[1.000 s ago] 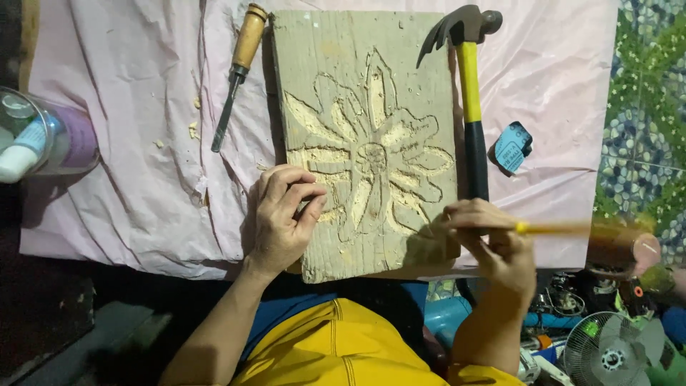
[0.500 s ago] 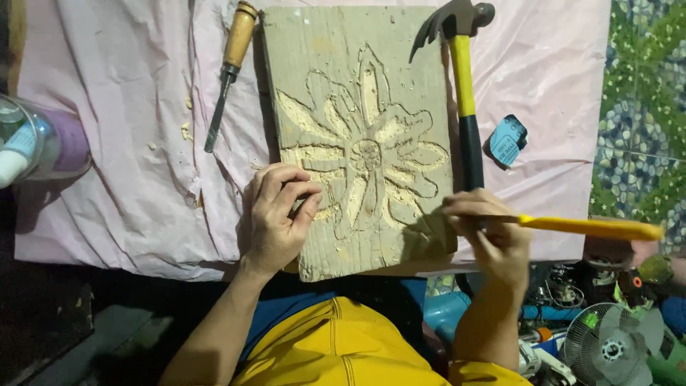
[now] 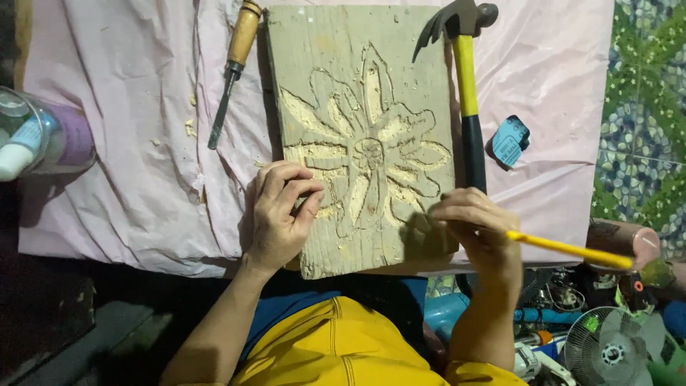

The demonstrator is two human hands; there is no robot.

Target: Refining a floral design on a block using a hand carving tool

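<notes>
A wooden board with a flower carved into it lies on a pink cloth. My left hand rests curled on the board's lower left edge and holds nothing. My right hand sits at the board's lower right corner, gripping a thin yellow-handled tool whose handle sticks out to the right. Its tip is hidden under my fingers.
A claw hammer with a yellow and black handle lies along the board's right side. Left of the board is a wooden-handled chisel. A small blue packet lies right of the hammer, a clear jar at far left. A fan and clutter sit below right.
The view has shifted slightly. My right hand has swung the yellow handle downward to the right. My left hand stays on the board's edge.
</notes>
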